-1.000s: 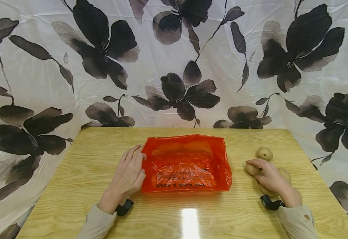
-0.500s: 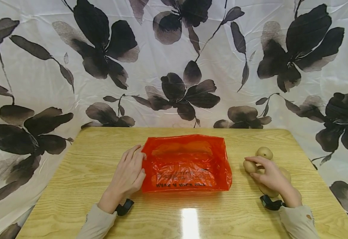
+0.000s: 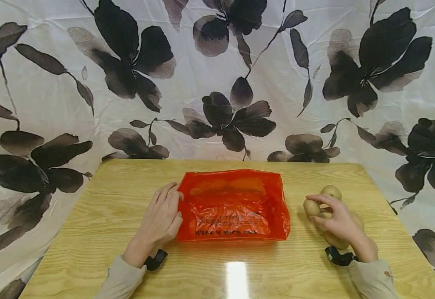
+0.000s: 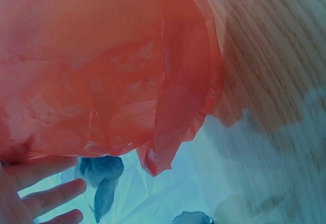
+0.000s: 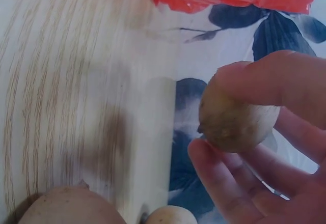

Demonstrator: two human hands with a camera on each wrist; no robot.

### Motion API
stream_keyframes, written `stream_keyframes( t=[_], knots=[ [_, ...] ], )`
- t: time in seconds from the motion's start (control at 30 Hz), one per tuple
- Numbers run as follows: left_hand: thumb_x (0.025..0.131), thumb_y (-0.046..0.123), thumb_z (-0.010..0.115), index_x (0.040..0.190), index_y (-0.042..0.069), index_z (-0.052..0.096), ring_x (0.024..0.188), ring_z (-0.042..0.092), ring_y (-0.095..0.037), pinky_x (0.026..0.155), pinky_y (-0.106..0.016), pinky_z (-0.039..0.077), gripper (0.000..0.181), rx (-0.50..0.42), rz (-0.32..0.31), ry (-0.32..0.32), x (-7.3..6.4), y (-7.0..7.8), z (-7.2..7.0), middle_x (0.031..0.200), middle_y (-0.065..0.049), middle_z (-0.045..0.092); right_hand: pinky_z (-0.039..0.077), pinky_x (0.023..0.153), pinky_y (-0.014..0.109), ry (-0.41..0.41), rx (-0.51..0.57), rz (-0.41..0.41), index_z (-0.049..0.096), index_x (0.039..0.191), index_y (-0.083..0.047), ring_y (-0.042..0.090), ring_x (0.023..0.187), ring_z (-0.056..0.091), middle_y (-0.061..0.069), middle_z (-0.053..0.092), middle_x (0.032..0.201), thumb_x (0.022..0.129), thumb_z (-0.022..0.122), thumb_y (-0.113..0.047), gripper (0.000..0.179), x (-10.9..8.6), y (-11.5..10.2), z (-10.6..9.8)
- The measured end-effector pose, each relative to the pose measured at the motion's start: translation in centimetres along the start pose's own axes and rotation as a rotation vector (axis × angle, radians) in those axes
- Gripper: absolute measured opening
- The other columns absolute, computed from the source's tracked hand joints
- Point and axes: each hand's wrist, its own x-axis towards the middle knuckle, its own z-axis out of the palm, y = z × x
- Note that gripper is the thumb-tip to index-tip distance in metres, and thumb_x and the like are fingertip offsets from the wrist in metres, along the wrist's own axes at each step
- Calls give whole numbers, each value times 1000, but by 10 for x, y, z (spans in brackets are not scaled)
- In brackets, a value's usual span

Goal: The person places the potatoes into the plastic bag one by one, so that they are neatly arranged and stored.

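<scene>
Vs 1 s ago: right hand (image 3: 337, 218) is shifting a potato (image 3: 310, 207) slightly left, toward the bag; left hand (image 3: 159, 216) is staying put. Right thumb and fingers are pinching that potato, parted by its width; can't tell if it's clear of the table (image 3: 269, 270). Red bag (image 3: 234, 182) is lying mid-table, mouth gaping toward the head camera, crumpled film and lettering showing inside. Left fingers are spreading at its left edge, touching; can't tell if they're pinching. Other potatoes (image 3: 331, 192) are sitting around the right hand, some partly hidden. Left-wrist view is cropping the hand.
</scene>
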Motion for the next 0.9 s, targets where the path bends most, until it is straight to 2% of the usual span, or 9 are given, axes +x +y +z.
stream_keyframes(
  t=[0.13,0.37,0.6,0.9],
  knots=[
    [76,14,40,95,0,50,128,46,-41,107,-54,34,26,2,13,24,0,-1,2,109,-20,59,52,75,14,21,13,0,65,121,5,1,99,56,17,65,112,68,81,13,56,1,-2,1],
    [76,14,39,95,0,50,128,45,-41,107,-54,34,27,6,15,26,0,-1,3,107,-19,59,51,73,13,73,32,3,65,120,3,3,93,51,13,61,104,66,82,14,57,1,-1,2],
    [76,14,38,95,0,50,127,46,-41,106,-54,34,27,-1,22,32,0,-1,3,109,-20,59,51,74,12,132,111,-59,64,117,7,5,93,52,13,56,102,63,80,20,58,4,-5,4],
    [78,15,38,97,1,50,129,45,-41,108,-53,33,27,2,12,13,0,0,2,111,-20,58,51,74,12,202,151,-30,65,114,7,6,93,57,11,56,107,61,81,20,58,6,-16,1]
  ],
)
